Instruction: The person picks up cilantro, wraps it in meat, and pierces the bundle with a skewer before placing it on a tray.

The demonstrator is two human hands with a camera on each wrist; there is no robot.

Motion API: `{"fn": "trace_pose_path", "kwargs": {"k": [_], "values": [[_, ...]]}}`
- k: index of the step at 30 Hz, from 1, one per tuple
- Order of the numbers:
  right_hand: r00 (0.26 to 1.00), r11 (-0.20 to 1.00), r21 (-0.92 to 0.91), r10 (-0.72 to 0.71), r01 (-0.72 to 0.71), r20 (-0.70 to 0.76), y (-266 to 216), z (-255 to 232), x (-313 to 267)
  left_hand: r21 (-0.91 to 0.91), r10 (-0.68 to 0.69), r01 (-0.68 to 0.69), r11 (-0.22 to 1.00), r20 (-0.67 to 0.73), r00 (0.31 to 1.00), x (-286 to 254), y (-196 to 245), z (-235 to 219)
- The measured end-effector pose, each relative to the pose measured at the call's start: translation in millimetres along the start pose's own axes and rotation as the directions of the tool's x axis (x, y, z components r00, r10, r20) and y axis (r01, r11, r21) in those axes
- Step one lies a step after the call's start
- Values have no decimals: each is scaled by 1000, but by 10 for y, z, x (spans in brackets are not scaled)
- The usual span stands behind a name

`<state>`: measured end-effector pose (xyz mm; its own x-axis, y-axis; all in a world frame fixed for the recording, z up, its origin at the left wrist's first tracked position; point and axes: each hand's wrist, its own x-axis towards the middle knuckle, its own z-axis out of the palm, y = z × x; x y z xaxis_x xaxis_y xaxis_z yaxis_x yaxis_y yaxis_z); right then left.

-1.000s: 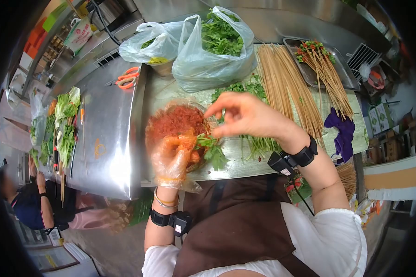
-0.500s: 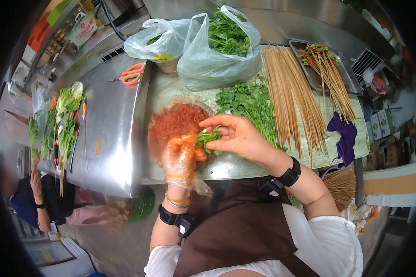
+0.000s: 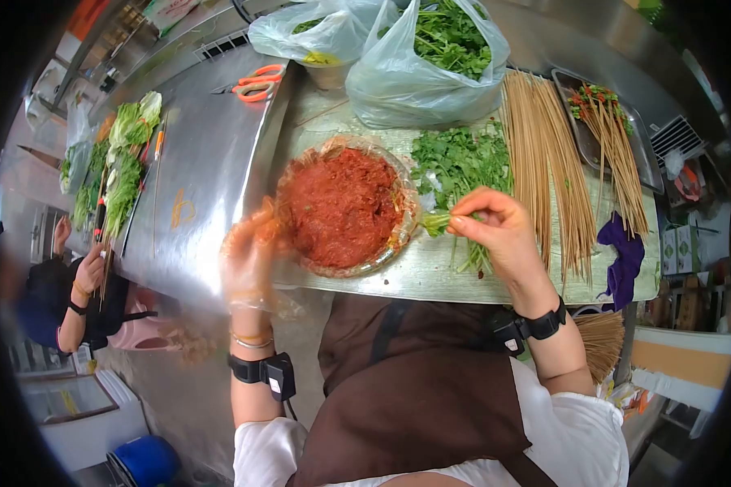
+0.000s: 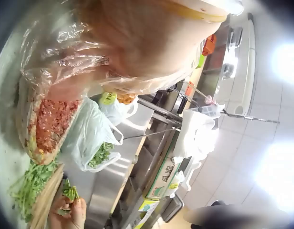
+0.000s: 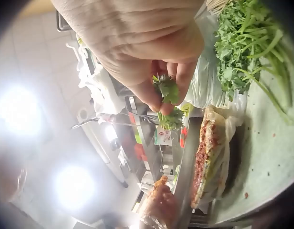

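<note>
In the head view, my right hand [image 3: 499, 235] pinches a small bunch of cilantro [image 3: 436, 223] between thumb and fingers, just right of the bowl. The right wrist view shows the folded leaves [image 5: 168, 90] held at the fingertips. A bowl lined with clear plastic [image 3: 410, 191] holds a red minced filling [image 3: 341, 207]. My left hand [image 3: 252, 252], in a clear plastic glove stained orange, hovers at the bowl's left side, blurred by motion. Its fingers point up towards the bowl, with nothing visible in them. A pile of cilantro [image 3: 463, 166] lies behind the bunch.
Long wooden skewers [image 3: 548, 170] lie right of the pile, beside a metal tray [image 3: 646, 154] with filled skewers. Plastic bags of greens [image 3: 426, 89] stand behind. Orange-handled scissors [image 3: 258, 84] and a purple cloth [image 3: 623, 264] lie aside. Another person [image 3: 73, 284] works at far left.
Both hands were together at the cilantro over the bowl's front edge. The left hand has come away to the left; the right hand has moved right with the bunch. The head view has shifted.
</note>
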<state>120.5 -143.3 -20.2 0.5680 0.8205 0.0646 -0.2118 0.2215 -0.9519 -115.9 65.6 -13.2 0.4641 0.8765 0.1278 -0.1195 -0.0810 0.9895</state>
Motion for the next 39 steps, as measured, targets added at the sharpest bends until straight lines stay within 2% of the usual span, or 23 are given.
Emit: {"fn": "trace_pose_path", "kwargs": {"k": [3,4,5,7,11,15,18,21,22,25,26,32,35,38,39], "values": [[998,987,-152,-51,55,33,91,-45,-84,219,5,-32,975,125,992,61,-105,-160],[997,982,-175,-70,72,21,119,-34,-107,409,77,-138,902,162,984,70,-159,-173],[998,985,-162,-62,64,17,146,-35,-126,518,163,-273,810,249,955,84,-181,-168],[999,989,-137,-47,47,7,194,-52,-156,655,278,-525,543,450,849,113,-162,-11],[999,983,-174,-54,55,9,191,-99,-201,682,284,-587,437,514,809,75,72,338],[999,982,-183,-47,50,24,175,-168,-240,658,104,-621,427,646,756,93,120,338],[999,984,-176,-30,33,21,205,-177,-261,661,72,-613,433,652,755,-30,185,444],[1000,989,-149,-10,14,27,239,-157,-259,689,133,-665,286,659,740,-117,114,515],[1000,990,-140,-6,10,30,246,-145,-253,698,115,-675,239,670,733,-123,75,528],[999,988,-154,-3,9,38,246,-125,-249,672,173,-714,196,693,700,-122,55,601],[999,988,-152,-3,9,37,237,-125,-252,678,138,-712,184,699,701,-114,52,608],[1000,987,-162,7,-4,19,219,-127,-270,709,124,-693,128,682,721,-65,-19,639],[1000,988,-152,26,-24,12,200,-95,-276,685,198,-713,152,686,701,-43,-40,639],[999,990,-138,30,-28,11,213,-91,-266,686,206,-719,109,692,692,-40,-27,655],[999,991,-133,30,-28,11,216,-91,-264,709,204,-698,99,672,712,-12,-41,636]]}}
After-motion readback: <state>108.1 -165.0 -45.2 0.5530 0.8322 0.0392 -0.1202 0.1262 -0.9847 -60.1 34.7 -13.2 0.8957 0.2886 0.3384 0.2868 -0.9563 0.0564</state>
